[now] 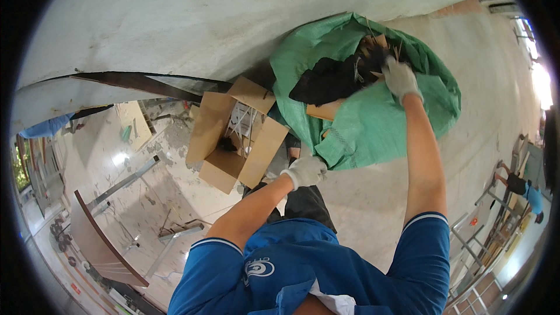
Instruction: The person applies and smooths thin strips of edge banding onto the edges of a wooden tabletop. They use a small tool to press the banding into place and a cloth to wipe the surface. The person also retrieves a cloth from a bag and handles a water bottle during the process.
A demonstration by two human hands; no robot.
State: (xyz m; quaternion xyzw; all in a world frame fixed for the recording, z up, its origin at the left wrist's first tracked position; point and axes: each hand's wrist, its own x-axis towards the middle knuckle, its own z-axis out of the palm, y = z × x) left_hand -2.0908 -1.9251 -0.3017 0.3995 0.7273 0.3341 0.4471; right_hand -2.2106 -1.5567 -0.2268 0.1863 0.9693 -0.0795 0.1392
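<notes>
The sack point(373, 134) is big and green, and it sits wide open on the pale floor point(367, 204), in front of the person and close to the wall point(192, 17). The left hand point(306, 173) has a pale glove on, and its fingers are curled tight on the near left edge of the sack. The right hand point(401, 79) has a pale glove too. It is up at the mouth of the sack, on the right side, touching the black stuff point(329, 81) in there. That spot is blurry, so I cannot tell if the fingers are closed on anything. A bit of card point(325, 109) pokes out under the black stuff, and thin sticks poke up near the right hand. Just left of the sack is a brown box point(210, 122) with its flaps open. Inside it are thin white strips point(245, 125) and a small dark clump point(227, 144). Farther left, a board point(99, 245) with a dark edge stands near a grey bar point(131, 173). Far off to the right, a worker point(532, 197) in a blue top is near a metal frame point(466, 246).
</notes>
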